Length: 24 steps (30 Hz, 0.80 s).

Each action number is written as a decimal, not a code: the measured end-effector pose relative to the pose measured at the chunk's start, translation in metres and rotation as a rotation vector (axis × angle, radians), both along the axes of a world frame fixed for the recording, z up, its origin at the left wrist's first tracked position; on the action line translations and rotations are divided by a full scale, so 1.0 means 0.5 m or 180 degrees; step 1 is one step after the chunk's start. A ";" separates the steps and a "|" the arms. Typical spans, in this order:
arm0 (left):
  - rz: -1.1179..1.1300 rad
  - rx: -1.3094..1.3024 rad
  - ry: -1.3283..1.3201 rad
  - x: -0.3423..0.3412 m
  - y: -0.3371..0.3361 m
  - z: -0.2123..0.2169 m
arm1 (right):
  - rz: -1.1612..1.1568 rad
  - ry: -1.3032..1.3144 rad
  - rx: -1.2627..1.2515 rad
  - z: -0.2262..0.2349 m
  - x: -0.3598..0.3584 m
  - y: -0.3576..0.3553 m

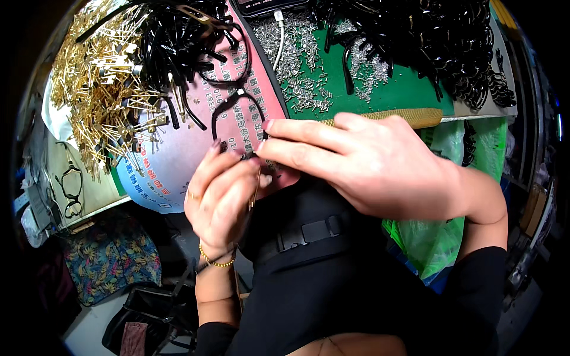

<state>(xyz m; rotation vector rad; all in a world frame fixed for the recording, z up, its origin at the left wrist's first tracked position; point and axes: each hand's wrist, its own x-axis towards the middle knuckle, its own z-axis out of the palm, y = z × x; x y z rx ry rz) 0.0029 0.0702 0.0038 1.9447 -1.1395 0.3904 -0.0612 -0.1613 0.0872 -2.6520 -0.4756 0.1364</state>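
A black eyeglass frame (215, 121) is held sideways over the printed pink and blue sheet, one rim near me and the other farther away. My left hand (219, 196) is closed, its fingertips around the near end of the frame. A slim temple runs down past that palm toward the wrist, blurred. My right hand (380, 157) reaches in from the right, index and middle fingers stretched, tips pressed at the near rim beside the left fingertips. The exact contact between fingers and hinge is hidden. The far temple extends to the upper left.
Gold-coloured metal temple cores (98, 89) are heaped at the left, beside black temples (172, 53). Small silver pins (303, 65) lie on the green mat (409, 89). Black glossy parts (439, 41) pile up at the right. A white cable (279, 35) runs by a phone (267, 6). Another frame (72, 181) lies far left.
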 end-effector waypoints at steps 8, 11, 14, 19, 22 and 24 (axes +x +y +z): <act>0.0044 -0.0445 0.1038 0.019 -0.005 -0.005 | 0.0159 0.0186 0.0035 -0.029 0.025 -0.019; 0.0039 -0.0364 0.1034 0.022 -0.009 0.004 | 0.0134 0.0280 0.0097 -0.021 0.029 -0.018; -0.0077 -0.0098 0.0847 0.026 -0.010 0.016 | 0.0166 0.0386 0.0137 -0.022 0.033 -0.020; -0.0346 0.0525 0.0652 0.042 -0.012 0.047 | 0.0214 0.0520 0.0005 -0.018 0.040 -0.020; -0.0194 0.0551 0.0885 0.053 -0.022 0.055 | 0.0176 0.0436 0.0058 -0.020 0.041 -0.020; -0.0229 0.0496 0.1105 0.059 -0.021 0.055 | 0.0181 0.0425 0.0049 -0.020 0.041 -0.020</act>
